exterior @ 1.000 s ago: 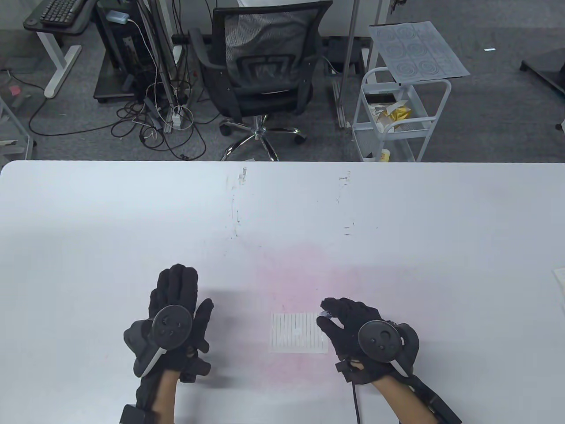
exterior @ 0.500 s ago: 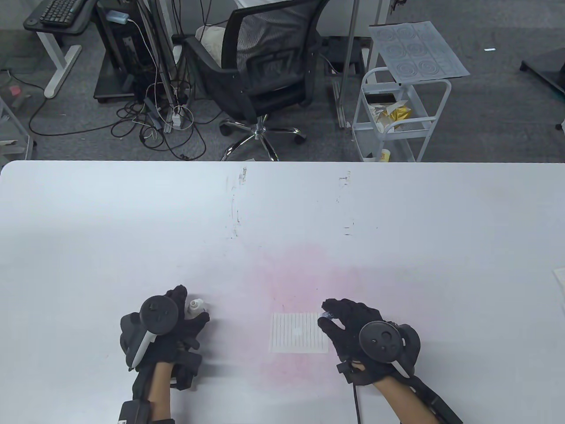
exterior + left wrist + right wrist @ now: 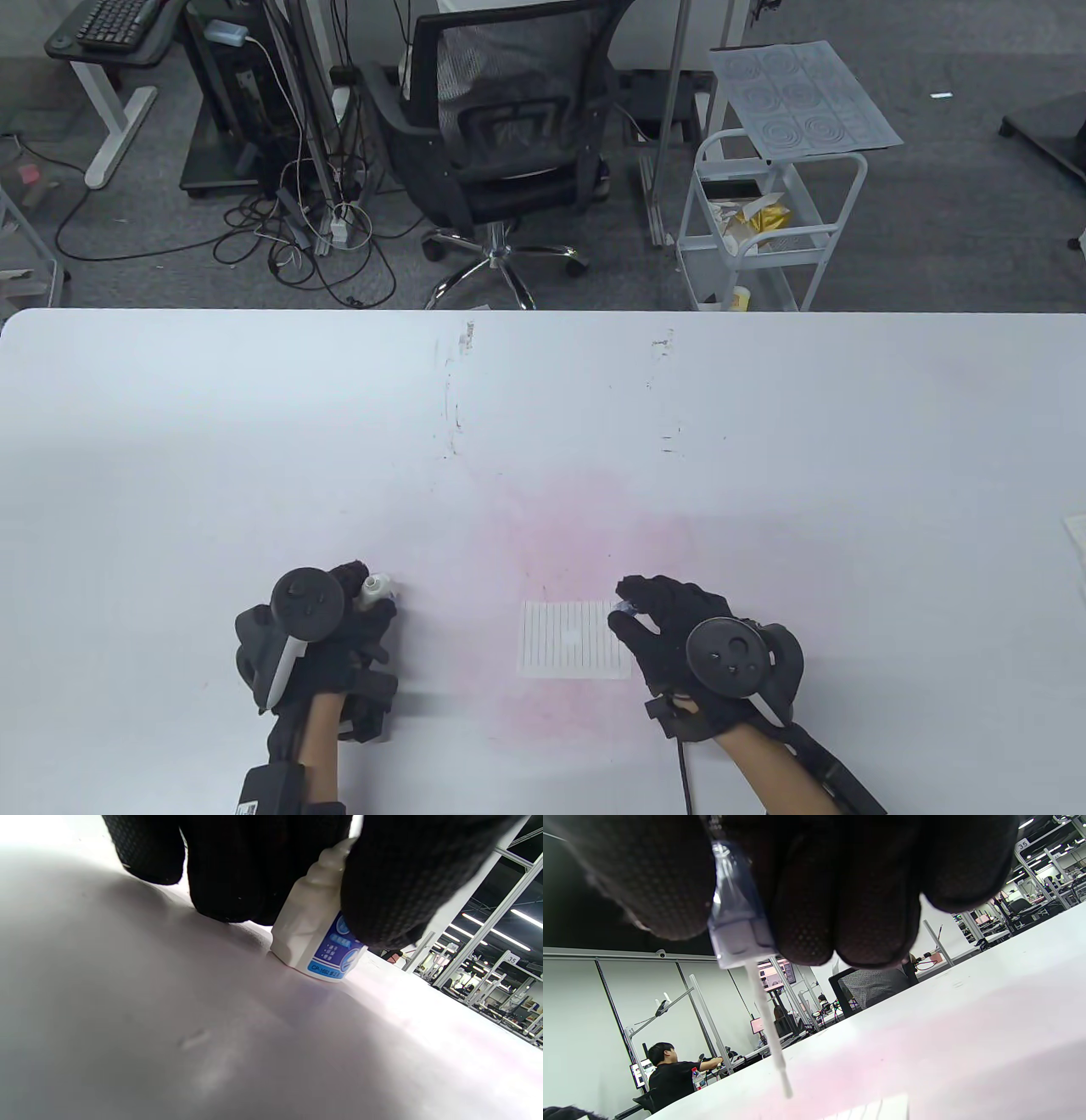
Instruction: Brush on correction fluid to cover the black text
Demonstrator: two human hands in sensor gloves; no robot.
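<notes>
White tabletop (image 3: 764, 441) stretching wide, a faint pink stain across its near middle, and behind it an office chair (image 3: 501, 127), a tangle of cables (image 3: 314, 246) on the grey carpet and a white trolley (image 3: 764, 221) with a printed sheet on top.

Down at the near edge, both gloved hands are at work. Left hand (image 3: 327, 632) is wrapped around the correction fluid bottle (image 3: 376, 588); from above only its white neck pokes out past the fingers. The left wrist view gives the better look: the bottle (image 3: 316, 935) stands on the tabletop, tilted a little, white body with a blue label, and black fingers (image 3: 390, 882) press on it from both sides. Cap is off, neck bare.

Over to the right hand (image 3: 683, 632), closed in a pinch on the applicator cap (image 3: 626, 605), a small clear piece held between thumb and fingertips. In the right wrist view the cap (image 3: 738, 921) sits clamped between the fingers (image 3: 840, 899), with the thin white brush (image 3: 770, 1031) hanging down from it, its tip above the tabletop and not touching.

Lined paper (image 3: 577, 641) lies flat just left of the right hand, between the two hands, and a small pale blot shows near its middle. The brush hovers by the paper's right edge. Bottle and paper are well apart.
</notes>
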